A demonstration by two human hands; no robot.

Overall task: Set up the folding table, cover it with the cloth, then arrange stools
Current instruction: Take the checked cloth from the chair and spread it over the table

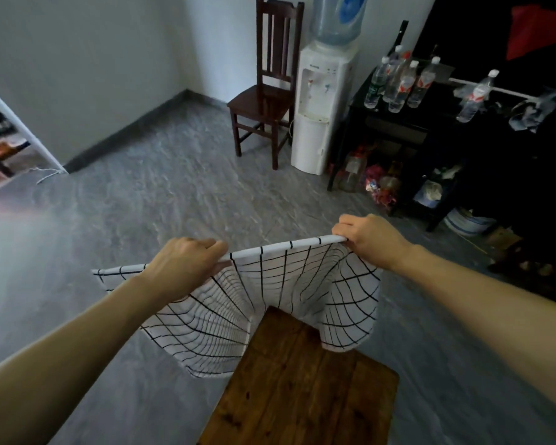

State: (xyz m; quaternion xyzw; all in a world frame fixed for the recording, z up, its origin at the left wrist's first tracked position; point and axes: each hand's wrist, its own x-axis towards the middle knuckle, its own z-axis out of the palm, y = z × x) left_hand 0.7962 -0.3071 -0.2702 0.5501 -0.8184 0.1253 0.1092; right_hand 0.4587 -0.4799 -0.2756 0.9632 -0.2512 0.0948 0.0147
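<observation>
- Cloth (270,293) held up past far end of wooden table (302,380), top hem pinched by left hand (183,264) and right hand (366,239).
- Covering step under way, by the look of it.
- Next: draw cloth nearer, lower flat over tabletop.

Both bare arms stretched forward, raised. Left hand (182,263) knuckles up, fingers curled, pinching the cloth (270,293) edge. Right hand (368,239) gripping the same edge, farther out, slightly higher.
</observation>
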